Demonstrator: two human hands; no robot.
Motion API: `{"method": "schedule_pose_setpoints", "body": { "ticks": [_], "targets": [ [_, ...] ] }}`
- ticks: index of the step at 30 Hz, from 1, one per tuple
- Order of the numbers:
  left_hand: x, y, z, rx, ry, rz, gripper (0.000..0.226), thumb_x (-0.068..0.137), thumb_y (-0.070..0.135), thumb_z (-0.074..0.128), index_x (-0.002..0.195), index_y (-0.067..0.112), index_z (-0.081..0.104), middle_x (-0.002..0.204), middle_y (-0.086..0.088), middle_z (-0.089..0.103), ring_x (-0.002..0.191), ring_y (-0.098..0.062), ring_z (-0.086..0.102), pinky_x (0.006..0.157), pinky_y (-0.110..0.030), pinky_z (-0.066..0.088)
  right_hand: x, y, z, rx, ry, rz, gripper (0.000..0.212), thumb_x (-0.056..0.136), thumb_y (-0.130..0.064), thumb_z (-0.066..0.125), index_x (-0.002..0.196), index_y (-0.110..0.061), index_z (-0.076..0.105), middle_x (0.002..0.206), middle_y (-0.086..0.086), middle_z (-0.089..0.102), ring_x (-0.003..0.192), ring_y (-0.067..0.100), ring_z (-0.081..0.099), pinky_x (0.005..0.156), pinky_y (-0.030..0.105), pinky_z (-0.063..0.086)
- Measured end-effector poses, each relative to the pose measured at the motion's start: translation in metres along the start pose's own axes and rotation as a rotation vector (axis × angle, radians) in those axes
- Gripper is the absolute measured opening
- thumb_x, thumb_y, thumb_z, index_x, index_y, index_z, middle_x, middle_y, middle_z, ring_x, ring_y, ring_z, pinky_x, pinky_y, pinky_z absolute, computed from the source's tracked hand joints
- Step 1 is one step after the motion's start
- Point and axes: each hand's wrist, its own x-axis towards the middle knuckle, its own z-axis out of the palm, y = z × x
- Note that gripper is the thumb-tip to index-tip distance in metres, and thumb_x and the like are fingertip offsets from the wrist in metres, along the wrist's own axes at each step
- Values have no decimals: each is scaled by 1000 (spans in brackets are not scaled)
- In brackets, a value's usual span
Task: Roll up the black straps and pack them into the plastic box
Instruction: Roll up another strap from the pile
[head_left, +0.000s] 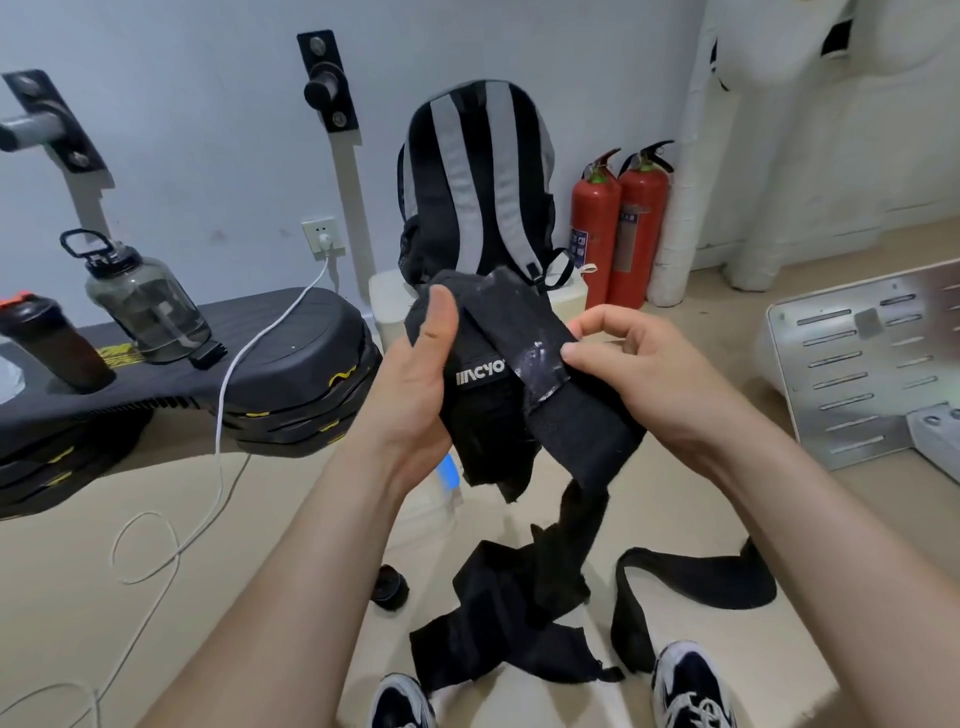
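A long black strap (519, 364) with a white logo label is held up in front of me. My left hand (415, 384) grips its folded end, thumb pressed on top. My right hand (639, 374) pinches the strap's stiff shiny patch between thumb and forefinger. The rest of the strap hangs down and lies in loose folds on the floor (519, 618), with another black loop (696, 577) beside my shoes. A clear plastic box (441, 499) with a blue clip shows partly below my left hand, mostly hidden by the strap.
A striped backpack (478, 182) rests on a white bin ahead. Two red fire extinguishers (618, 228) stand by the wall. A black bench at left carries two bottles (140, 301) and a white cable. A small black roll (387, 587) lies on the floor. Metal plate (852, 364) at right.
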Motion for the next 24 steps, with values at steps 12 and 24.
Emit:
{"method": "schedule_pose_setpoints", "body": {
  "ticks": [12,24],
  "targets": [
    [-3,-8,3,432,168,157,7,93,22,69,97,21,75,93,2,78,92,-16,73,84,-37,58,4,1,8,-56,-126,-51,15,96,-10,63,107,-18,65,96,10,76,82,23,73,80,43,59],
    [6,1,-11,24,197,-91,18,100,19,57,115,14,65,97,-4,76,87,-19,72,78,-37,58,14,21,-30,-7,251,109,24,96,-13,64,118,-18,57,110,12,71,93,27,71,83,45,59]
  ]
}}
